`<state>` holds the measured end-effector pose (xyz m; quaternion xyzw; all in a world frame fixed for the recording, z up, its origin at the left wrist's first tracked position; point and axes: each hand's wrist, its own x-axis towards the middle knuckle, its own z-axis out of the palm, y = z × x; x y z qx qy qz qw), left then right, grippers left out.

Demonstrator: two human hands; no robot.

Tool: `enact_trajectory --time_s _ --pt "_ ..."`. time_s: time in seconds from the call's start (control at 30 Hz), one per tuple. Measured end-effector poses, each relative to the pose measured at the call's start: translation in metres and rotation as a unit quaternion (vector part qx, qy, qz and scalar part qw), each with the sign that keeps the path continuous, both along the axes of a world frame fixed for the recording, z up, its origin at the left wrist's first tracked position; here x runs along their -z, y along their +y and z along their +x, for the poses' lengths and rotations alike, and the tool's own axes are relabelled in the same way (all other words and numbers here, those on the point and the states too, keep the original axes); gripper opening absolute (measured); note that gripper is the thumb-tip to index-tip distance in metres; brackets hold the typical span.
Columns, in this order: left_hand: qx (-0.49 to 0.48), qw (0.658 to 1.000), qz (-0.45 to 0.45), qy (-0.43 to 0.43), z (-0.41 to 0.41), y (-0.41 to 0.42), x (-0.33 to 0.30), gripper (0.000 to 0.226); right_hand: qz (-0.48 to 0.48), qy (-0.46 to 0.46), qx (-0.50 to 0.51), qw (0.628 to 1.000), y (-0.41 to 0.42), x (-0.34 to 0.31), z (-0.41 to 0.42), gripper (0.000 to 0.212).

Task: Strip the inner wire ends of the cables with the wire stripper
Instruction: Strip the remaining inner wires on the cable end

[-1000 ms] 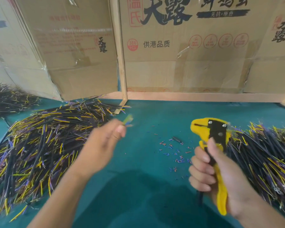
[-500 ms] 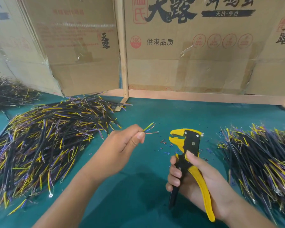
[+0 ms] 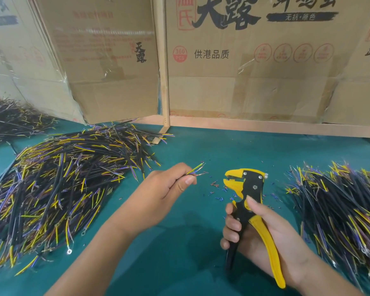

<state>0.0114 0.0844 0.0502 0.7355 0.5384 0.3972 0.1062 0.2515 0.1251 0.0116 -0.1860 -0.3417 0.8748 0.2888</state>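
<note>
I'm pinching the cable (image 3: pixel 195 170) in my left hand (image 3: pixel 169 184), its inner wire ends fanning toward the wire stripper (image 3: pixel 247 201) that my right hand (image 3: pixel 263 236) is gripping. I'm wanting one end seated squarely between its parted jaws before squeezing.

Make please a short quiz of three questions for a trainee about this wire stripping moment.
1. True or false: the wire ends held by the left hand are already inside the wire stripper.
2. Which hand holds the stripper? A) left B) right
3. Fill in: small bits of stripped insulation lie on the ___ table.

Key: 1 false, the ends are apart from the tool's mouth; 2 B; 3 green.
</note>
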Motion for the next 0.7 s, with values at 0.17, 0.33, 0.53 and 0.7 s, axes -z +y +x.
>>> enact_trajectory --time_s 0.17,0.33,0.53,0.7 --pt "-0.012 0.999 0.044 -0.014 0.003 -0.002 -0.002 0.032 0.006 -0.004 0.007 1.0 0.001 0.0 0.001 0.041" --pt "-0.016 0.992 0.053 -0.112 0.003 0.0 -0.001 0.033 0.007 -0.009 0.004 1.0 0.002 0.001 0.0 0.039" --pt "0.037 0.874 -0.05 -0.481 0.032 0.007 0.0 0.03 0.005 -0.016 0.02 1.0 0.008 0.004 0.0 0.037" --pt "0.034 0.751 -0.152 -0.642 0.062 0.026 -0.018 0.032 -0.027 -0.024 0.034 0.999 0.013 0.006 -0.003 0.036"
